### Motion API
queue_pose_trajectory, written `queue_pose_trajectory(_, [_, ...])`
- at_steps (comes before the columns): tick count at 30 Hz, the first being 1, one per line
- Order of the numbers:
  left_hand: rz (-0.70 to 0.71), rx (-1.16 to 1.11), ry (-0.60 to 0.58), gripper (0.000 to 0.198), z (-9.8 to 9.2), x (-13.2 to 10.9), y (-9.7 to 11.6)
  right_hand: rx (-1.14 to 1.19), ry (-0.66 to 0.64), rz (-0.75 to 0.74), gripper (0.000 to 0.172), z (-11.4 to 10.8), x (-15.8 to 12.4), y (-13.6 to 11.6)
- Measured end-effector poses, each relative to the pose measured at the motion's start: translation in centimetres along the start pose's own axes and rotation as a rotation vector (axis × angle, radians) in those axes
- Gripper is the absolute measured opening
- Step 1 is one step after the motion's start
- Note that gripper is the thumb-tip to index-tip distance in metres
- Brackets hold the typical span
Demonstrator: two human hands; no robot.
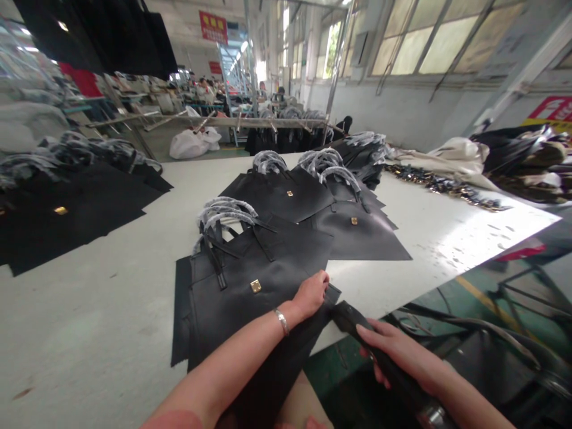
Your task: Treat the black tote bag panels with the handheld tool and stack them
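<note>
A stack of black bag panels (227,316) lies before me on the pale table, with plastic-wrapped handles (227,211) at its far end. The top panel carries a small gold metal plate (255,286). My left hand (313,295), a bracelet on its wrist, is closed on the right-hand edge of that panel. In my right hand (391,348) is a black hand-held tool (348,316), fingers wrapped round its body. The tool's front end is close to the panel edge, just right of my left hand. Whether it touches the edge I cannot tell.
More black panels with wrapped handles lie behind (286,202) and at the left (80,196). Gold metal fittings (442,185) and cloth stand at the back right. The table (111,322) ends at my right, above a dark metal frame. Black bags (102,36) hang upper left.
</note>
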State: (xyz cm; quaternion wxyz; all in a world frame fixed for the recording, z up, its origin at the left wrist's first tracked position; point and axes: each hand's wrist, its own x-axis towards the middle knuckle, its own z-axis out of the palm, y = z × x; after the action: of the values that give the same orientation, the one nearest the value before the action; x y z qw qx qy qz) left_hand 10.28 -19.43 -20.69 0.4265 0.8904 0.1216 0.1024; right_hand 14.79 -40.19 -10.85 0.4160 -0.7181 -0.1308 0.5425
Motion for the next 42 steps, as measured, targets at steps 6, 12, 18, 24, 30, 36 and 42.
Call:
queue_pose_trajectory(6, [0.022,0.038,0.06,0.011,0.0,0.1,-0.2,-0.047,0.02,0.038,0.042,0.0,0.1,-1.5])
queue_pose_trajectory(12, [0.079,0.124,0.088,0.014,0.0,0.1,-0.3,-0.06,0.104,-0.004,0.038,0.0,0.8,-1.9])
queue_pose_trajectory(18, [0.208,0.298,0.054,0.015,-0.2,-0.1,-0.1,-0.034,0.3,-0.121,0.04,-1.8,0.6,-2.1])
queue_pose_trajectory(24, [0.398,0.549,-0.1,0.018,-0.7,1.0,0.4,0.087,0.285,-0.09,0.057,-2.5,-1.5,0.8])
queue_pose_trajectory(30, [0.628,0.703,-0.266,0.019,-0.9,2.4,1.4,0.173,0.336,-0.079,0.064,-2.3,-1.5,2.2])
queue_pose_trajectory(36, [0.6,0.747,-0.232,0.022,-0.9,2.7,1.5,0.187,0.321,-0.1,0.065,-2.6,-1.7,2.4])
queue_pose_trajectory(42, [0.449,0.65,-0.159,0.019,-1.4,2.0,1.3,0.161,0.308,-0.116,0.062,-2.2,-1.4,1.5])
